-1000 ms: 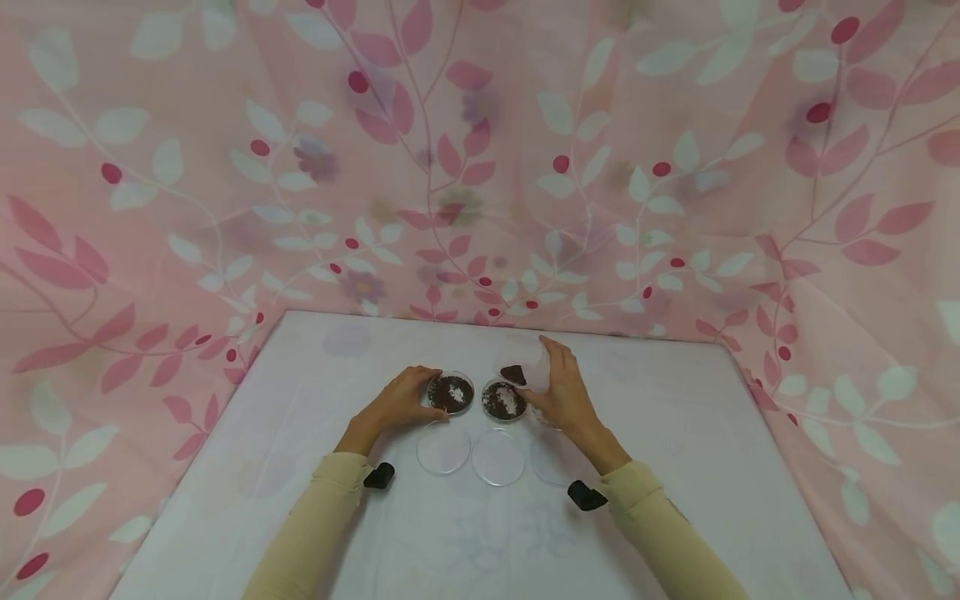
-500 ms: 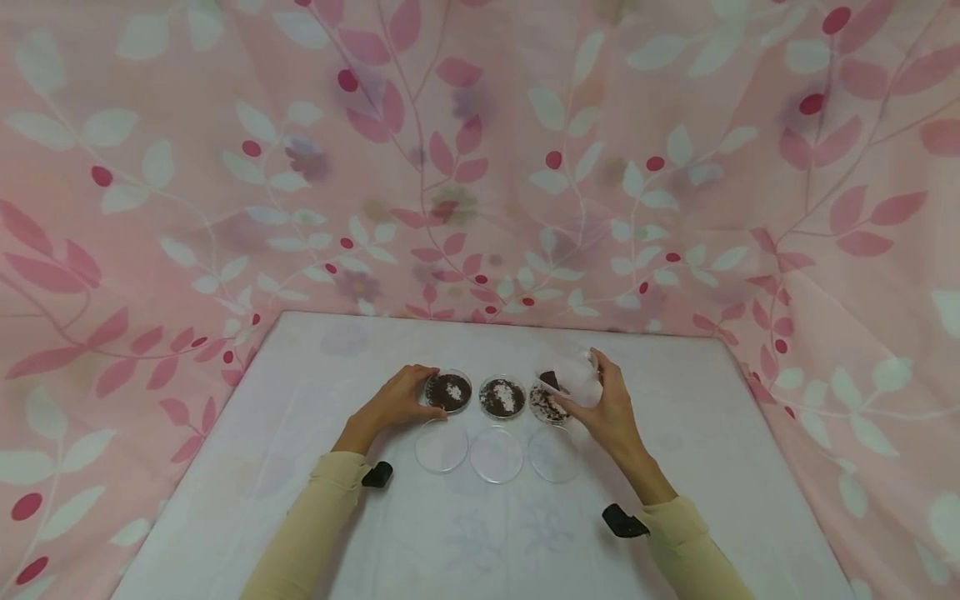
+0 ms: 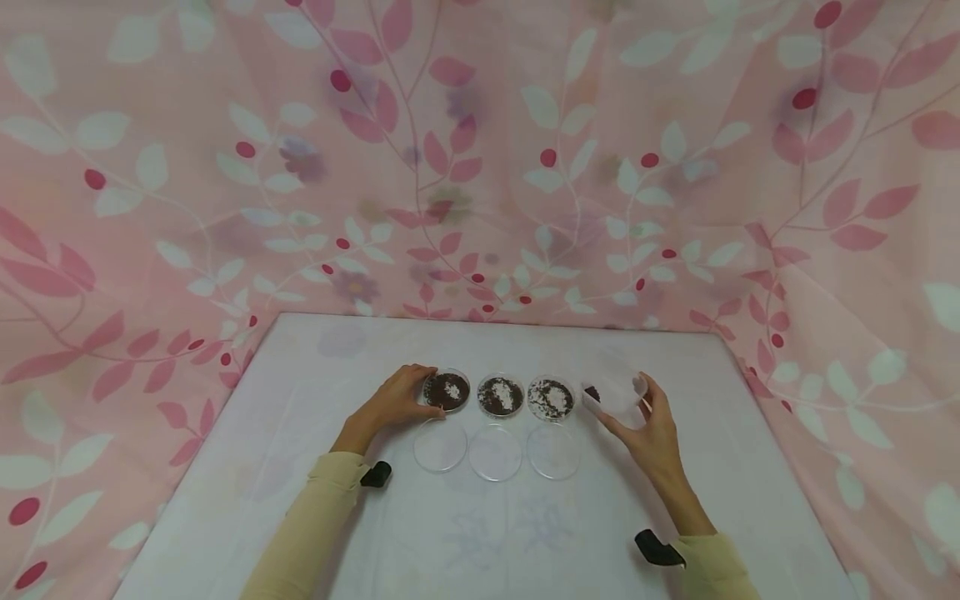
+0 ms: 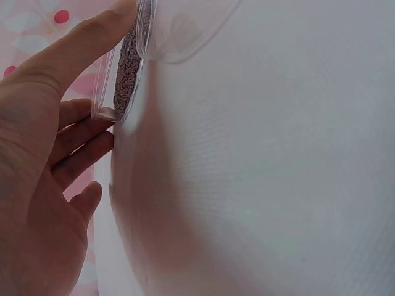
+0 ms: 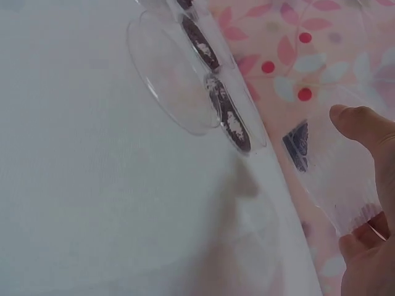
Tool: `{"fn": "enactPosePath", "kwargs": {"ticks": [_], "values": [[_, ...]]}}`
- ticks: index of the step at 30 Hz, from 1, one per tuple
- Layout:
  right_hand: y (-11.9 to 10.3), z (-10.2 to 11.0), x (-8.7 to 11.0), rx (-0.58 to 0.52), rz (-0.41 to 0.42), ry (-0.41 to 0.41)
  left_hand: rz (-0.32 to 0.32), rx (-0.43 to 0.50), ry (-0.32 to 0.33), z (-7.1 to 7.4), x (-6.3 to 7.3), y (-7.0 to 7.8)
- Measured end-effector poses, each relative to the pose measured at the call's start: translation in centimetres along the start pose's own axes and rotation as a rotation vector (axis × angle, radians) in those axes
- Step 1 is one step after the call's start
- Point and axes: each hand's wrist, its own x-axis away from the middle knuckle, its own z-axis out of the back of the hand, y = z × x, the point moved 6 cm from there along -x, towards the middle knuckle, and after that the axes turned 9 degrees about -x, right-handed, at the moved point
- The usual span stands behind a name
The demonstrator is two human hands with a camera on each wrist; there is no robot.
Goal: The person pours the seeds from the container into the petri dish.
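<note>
My left hand (image 3: 392, 398) holds the leftmost petri dish (image 3: 447, 391) by its rim, thumb on the near side and fingers on the far side. Dark soil-like grains fill that dish, with a pale patch in the middle. To its right stand a middle dish (image 3: 501, 396) and a right dish (image 3: 551, 398), both with dark grains and bare white patches. Beyond the right dish, my right hand (image 3: 654, 429) grips a clear plastic cup (image 5: 336, 169), tilted with its mouth to the left. A small heap of dark grains (image 5: 297, 145) sits at the cup's mouth end.
In front of the dishes lie three clear round lids: left (image 3: 440, 446), middle (image 3: 496, 453) and right (image 3: 554, 452). A white cloth (image 3: 465, 542) covers the table. Pink leaf-patterned fabric (image 3: 480, 167) rises behind and at both sides.
My right hand has moved right with the cup, from over the middle and right dishes to beyond the right one. Less dark material shows in the cup. The left hand stays on its dish.
</note>
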Motion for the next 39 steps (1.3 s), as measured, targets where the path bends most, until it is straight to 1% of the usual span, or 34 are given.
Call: {"fn": "enactPosePath", "kwargs": {"ticks": [6, 9, 12, 18, 24, 35, 39], "values": [[1.8, 1.6, 1.2, -0.006, -0.076, 0.051, -0.003, 0.014, 0.007, 0.1, 0.1, 0.0], [2.5, 2.2, 1.9, 0.006, -0.124, 0.057, -0.01, 0.018, 0.011, 0.2, 0.1, 0.0], [3.2, 2.7, 2.6, 0.01, -0.156, 0.049, -0.016, 0.01, 0.006, 0.1, 0.1, 0.0], [4.3, 3.2, 3.5, 0.006, -0.156, 0.035, -0.004, 0.004, -0.017, 0.1, 0.0, 0.0], [5.3, 3.2, 4.3, -0.028, -0.184, 0.034, 0.006, 0.005, -0.029, 0.0, 0.1, 0.1], [6.0, 3.6, 5.2, -0.015, -0.245, 0.071, 0.008, 0.006, -0.029, 0.1, 0.2, 0.2], [6.1, 3.6, 5.3, -0.02, -0.25, 0.072, 0.003, 0.01, -0.024, 0.3, 0.2, 0.4]]}}
